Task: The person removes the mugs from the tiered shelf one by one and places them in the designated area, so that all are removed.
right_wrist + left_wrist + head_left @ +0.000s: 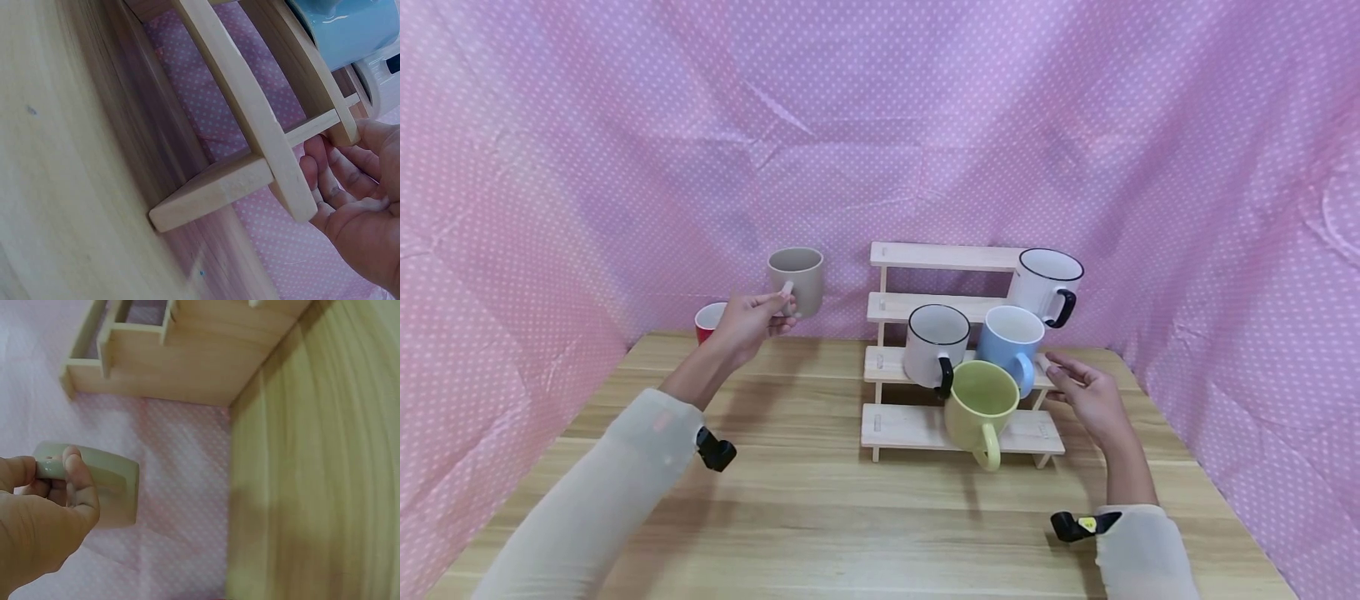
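Observation:
My left hand (745, 329) pinches the handle of a grey-beige mug (805, 287), holding it upright in the air left of a stepped wooden rack. In the left wrist view that mug (112, 487) appears sideways, its handle between thumb and fingers. At the right end of the rack (880, 421), my right hand (1093, 404) grips the tip of one shelf board. The right wrist view has the thumb against the board (340, 122) and the fingers curled below it. On the rack stand a light-green mug (981, 408), a blue mug (1000, 342) and two white, black-rimmed mugs (928, 358).
A red mug with a white inside (709, 318) stands at the far left of the wooden table (790, 517), partly hidden by my left hand. Pink dotted cloth (850, 167) hangs behind and along both sides. The green mug's handle juts past the lowest shelf's front edge.

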Available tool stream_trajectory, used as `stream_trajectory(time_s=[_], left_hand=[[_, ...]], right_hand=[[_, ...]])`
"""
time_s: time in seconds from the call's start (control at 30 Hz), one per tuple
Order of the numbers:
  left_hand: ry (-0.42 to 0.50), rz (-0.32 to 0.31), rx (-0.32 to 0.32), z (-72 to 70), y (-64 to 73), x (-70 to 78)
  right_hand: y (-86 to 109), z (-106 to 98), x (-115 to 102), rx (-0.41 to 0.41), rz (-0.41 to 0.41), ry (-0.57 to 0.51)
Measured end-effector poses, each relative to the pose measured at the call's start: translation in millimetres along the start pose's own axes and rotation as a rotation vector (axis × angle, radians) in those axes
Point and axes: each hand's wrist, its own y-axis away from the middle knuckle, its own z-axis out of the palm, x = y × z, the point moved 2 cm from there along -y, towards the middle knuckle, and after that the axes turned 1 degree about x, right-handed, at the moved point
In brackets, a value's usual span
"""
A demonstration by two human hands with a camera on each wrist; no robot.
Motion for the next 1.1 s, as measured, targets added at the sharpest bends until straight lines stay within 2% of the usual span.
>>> stream_trajectory(time_s=[0.27, 0.67, 0.8, 0.93, 1.1], left_hand=[[0.046, -0.022, 0.037, -8.2, -2.9, -29.7], [0.067, -0.025, 0.078, -26.2, -4.0, -72.9], [0.064, -0.047, 0.092, -33.9, -3.9, -82.4], [0.03, -0.074, 0.09, -42.2, -1.4, -85.5], [0.014, -0.058, 0.098, -49.9, -4.7, -98.5]], right_hand=[[-1.3, -1, 1, 0.002, 0.012, 0.004], [-2.2, 0, 3, -0.008, 0.008, -0.013], [-1.2, 2, 2, -0.016, -0.003, -0.016], [-0.1, 1, 0, -0.018, -0.006, -0.011], [0.4, -1, 1, -0.016, 0.001, -0.009]])
